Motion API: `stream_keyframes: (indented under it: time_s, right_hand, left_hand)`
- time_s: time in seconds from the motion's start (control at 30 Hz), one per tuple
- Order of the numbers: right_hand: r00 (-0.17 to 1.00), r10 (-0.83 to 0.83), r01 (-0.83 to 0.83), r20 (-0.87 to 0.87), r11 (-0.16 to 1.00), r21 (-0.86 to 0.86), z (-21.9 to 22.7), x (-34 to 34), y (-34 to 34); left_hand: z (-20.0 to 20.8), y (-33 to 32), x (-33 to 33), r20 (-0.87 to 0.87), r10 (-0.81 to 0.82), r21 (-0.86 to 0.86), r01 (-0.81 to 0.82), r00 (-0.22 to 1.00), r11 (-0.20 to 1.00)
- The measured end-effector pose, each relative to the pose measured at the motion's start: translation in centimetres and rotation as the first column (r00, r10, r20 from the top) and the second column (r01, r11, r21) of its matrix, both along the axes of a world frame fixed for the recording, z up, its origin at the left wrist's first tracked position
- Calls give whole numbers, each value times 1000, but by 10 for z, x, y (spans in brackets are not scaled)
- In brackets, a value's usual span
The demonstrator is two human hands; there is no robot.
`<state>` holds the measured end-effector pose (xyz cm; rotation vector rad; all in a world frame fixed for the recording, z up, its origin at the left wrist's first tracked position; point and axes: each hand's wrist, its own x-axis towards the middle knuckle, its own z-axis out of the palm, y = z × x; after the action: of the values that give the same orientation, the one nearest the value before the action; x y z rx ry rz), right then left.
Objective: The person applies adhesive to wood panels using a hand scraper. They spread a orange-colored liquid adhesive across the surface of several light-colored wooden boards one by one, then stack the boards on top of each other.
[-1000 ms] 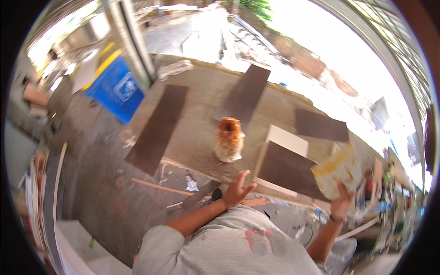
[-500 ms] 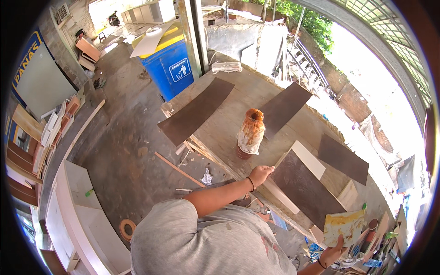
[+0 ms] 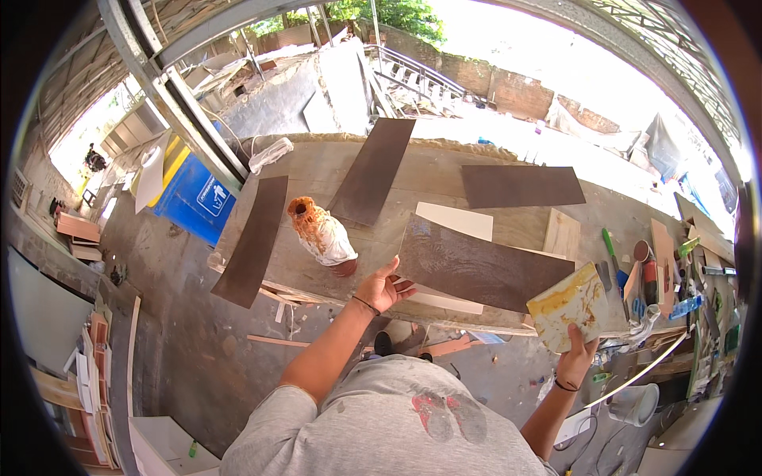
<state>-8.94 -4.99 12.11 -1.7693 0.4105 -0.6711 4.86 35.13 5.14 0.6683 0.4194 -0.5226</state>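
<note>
A dark brown sheet (image 3: 484, 258) with a wet-looking sheen lies on pale boards (image 3: 454, 220) on the worktable. At its left corner is my left hand (image 3: 382, 289), thumb by the edge and fingers apart just below it. My right hand (image 3: 577, 351) grips a square, pale spreader (image 3: 568, 308) smeared with yellow-brown residue. The spreader overlaps the sheet's right end; whether they touch I cannot tell. Left of the sheet stands a bottle-like container (image 3: 321, 234), its white sides and open top crusted with orange-brown drips.
Three more brown sheets lie about the worktable (image 3: 432, 176): one left (image 3: 252, 242), one behind the container (image 3: 373, 170), one at back right (image 3: 524, 186). Tools and scraps crowd the right end, near a green-handled tool (image 3: 609, 243). A blue bin (image 3: 194, 198) stands beyond the left end.
The view has swung right. My left hand has gone from a closed pinch at the sheet's edge to spread fingers. The spreader stays in my right hand near the sheet's right end.
</note>
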Motion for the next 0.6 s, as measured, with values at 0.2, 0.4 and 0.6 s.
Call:
stream_keyframes:
  time_s: [0.2,0.4,0.6]
  right_hand:
    - [996,-53,-13,-71,699,-715,-24,-41,-30]
    - [993,-116,84,-30,855,-511,-20,-51,-30]
    - [979,-177,45,-100,669,-742,-29,-52,-52]
  left_hand:
    - [20,-20,1,123,-81,-69,90,989,993]
    - [56,-34,-5,240,-54,-128,87,969,988]
    - [128,-40,-23,373,10,-97,29,928,995]
